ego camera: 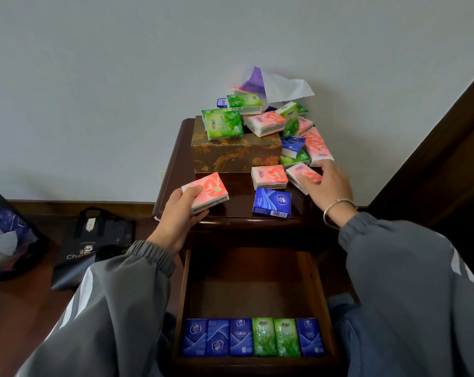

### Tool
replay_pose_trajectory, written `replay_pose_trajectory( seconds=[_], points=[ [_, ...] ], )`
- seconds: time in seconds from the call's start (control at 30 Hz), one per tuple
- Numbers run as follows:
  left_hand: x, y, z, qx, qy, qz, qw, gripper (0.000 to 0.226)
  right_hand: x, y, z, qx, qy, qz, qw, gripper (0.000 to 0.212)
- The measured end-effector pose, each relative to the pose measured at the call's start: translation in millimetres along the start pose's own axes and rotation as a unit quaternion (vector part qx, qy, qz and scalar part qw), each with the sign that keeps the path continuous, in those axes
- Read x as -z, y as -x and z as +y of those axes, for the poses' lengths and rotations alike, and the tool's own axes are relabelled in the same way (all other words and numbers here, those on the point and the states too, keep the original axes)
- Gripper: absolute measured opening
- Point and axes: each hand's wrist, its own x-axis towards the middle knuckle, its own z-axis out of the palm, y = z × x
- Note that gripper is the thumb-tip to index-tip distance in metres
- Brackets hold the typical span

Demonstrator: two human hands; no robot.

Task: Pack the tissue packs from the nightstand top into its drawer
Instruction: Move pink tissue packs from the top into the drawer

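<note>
At 7 o'clock on the nightstand top (176, 170), left hand (180, 213) grips a pink tissue pack (207, 192), thumb on top, likely ready to drop it into the open drawer (185, 295) below. Right hand (327, 183) at 4 o'clock curls fingers and thumb round a second pink pack (303, 176) lying on the wood, probably to load two per trip. Blue and green packs (253, 337) sit in a tight row along the drawer's 6 o'clock wall, apparently to save room.

drawer (254, 284) rear free | front: 6 packs (263, 337) | nightstand (238, 187) back: box (235, 155)
</note>
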Motion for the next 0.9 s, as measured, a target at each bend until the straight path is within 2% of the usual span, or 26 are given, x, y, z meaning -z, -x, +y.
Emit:
replay_pose_trajectory(
  seconds=[0.1,0.17,0.23,0.3,0.37,0.43,0.57,0.73,0.9],
  points=[
    [0.3,-0.3,0.0,0.003,0.006,0.005,1.000,0.049,-4.7,-16.8,-5.6,-0.069,0.046,-0.121,0.989,0.066],
    [1.3,0.0,0.3,0.003,0.006,0.003,1.000,0.054,-7.0,-21.9,-10.5,-0.070,0.074,-0.144,0.984,0.063],
    [2.4,-0.4,-0.2,-0.001,0.004,-0.002,1.000,0.056,-3.4,-23.0,-12.2,-0.063,0.081,-0.131,0.986,0.057],
    [3.8,-1.5,-1.4,-0.007,0.001,-0.008,1.000,0.057,2.3,-20.1,-12.1,-0.022,0.058,-0.082,0.995,0.051],
    [3.9,-2.1,-2.1,-0.009,-0.002,-0.012,1.000,0.059,6.3,-17.4,-16.5,0.058,0.007,-0.043,0.997,0.042],
    [4.2,-2.8,-2.8,-0.009,-0.002,-0.016,1.000,0.057,6.6,-21.4,-24.2,0.117,-0.006,-0.063,0.991,0.046],
    [4.8,-2.0,-3.3,-0.010,-0.005,-0.019,1.000,0.052,4.8,-35.1,-33.8,0.149,0.022,-0.139,0.979,0.065],
    [5.2,-1.0,-4.0,-0.015,-0.006,-0.024,1.000,0.046,8.0,-36.3,-30.7,0.196,0.040,-0.176,0.964,0.068],
    [4.6,0.3,-3.1,-0.019,-0.004,-0.024,1.000,0.050,-2.0,-32.5,-46.3,0.245,0.059,-0.192,0.948,0.069]
  ],
)
